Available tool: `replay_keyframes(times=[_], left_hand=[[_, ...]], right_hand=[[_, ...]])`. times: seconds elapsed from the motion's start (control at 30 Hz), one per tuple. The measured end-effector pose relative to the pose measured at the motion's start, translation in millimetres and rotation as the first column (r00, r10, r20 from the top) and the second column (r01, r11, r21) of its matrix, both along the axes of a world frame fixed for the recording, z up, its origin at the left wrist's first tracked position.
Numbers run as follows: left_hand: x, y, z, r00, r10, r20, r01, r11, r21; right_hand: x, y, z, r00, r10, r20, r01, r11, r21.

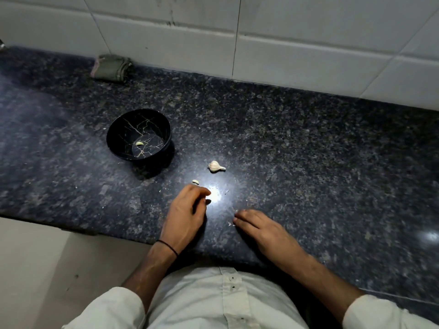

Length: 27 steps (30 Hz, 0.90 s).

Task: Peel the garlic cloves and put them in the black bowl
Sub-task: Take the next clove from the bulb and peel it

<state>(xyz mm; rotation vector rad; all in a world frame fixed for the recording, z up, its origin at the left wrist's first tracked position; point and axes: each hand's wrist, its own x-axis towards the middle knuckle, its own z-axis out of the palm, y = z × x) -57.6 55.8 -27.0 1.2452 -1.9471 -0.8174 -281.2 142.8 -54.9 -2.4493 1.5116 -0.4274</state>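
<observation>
A folded greenish cloth point(111, 67) lies behind the black bowl point(111, 135) and a little to its left, against the foot of the white tiled wall point(285, 43). The bowl itself stands upright on the dark speckled countertop point(308, 150), and one peeled clove point(139, 143) lies on its floor, pale against the gold-veined black. To the right of the bowl and nearer the person, a small loose clove point(195, 181) lies on the stone. Just below that clove is the left hand point(184, 217), a thin black band point(167, 246) round its wrist. Its fingers are curled in with the thumb drawn up to their tips, but glare on the counter hides whether they pinch anything – I cannot tell. Further right of the bowl, and apart from both hands, a garlic bulb point(215, 166) lies on its side with its stem pointing away from the bowl. Right again, well apart from the bowl, the right hand point(261, 230) rests palm down on the counter – fingers straight, lying close together, holding nothing. A few pale scraps of peel point(230, 223) lie at its fingertips. A white buttoned shirt point(213, 300) fills the near edge.
</observation>
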Motion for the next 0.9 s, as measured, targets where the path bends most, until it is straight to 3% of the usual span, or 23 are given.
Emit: replay_keyframes(times=[0.17,0.3,0.4,0.47,0.53,0.63,0.7,0.77,0.9], left_hand=[[4,14,-7,0.964,-0.197,0.179,0.189,0.980,0.059],[6,20,-9,0.958,-0.223,0.179,0.212,0.974,0.080],[7,20,-10,0.971,-0.199,0.132,0.187,0.978,0.097],[4,20,-9,0.979,-0.171,0.111,0.161,0.982,0.097],[3,21,-10,0.987,-0.133,0.090,0.124,0.988,0.096],[1,20,-11,0.996,-0.069,0.058,0.063,0.993,0.101],[0,20,-11,0.999,-0.036,0.040,0.032,0.994,0.100],[-2,20,-10,0.999,-0.015,0.035,0.012,0.995,0.099],[-4,22,-8,0.999,0.006,0.032,-0.010,0.995,0.103]], right_hand=[[-6,-6,2,0.998,0.057,-0.025,-0.059,0.994,-0.096],[0,-8,3,1.000,0.017,-0.020,-0.020,0.988,-0.156],[11,-10,5,0.982,-0.104,0.155,0.124,0.984,-0.126],[19,-19,10,0.882,-0.285,0.375,0.310,0.951,-0.009],[23,-32,16,0.722,-0.449,0.526,0.449,0.883,0.136],[25,-53,25,0.636,-0.539,0.553,0.491,0.835,0.249],[26,-63,30,0.667,-0.517,0.536,0.459,0.852,0.251],[28,-71,33,0.761,-0.439,0.479,0.392,0.898,0.200],[24,-72,31,0.960,-0.207,0.189,0.187,0.975,0.120]])
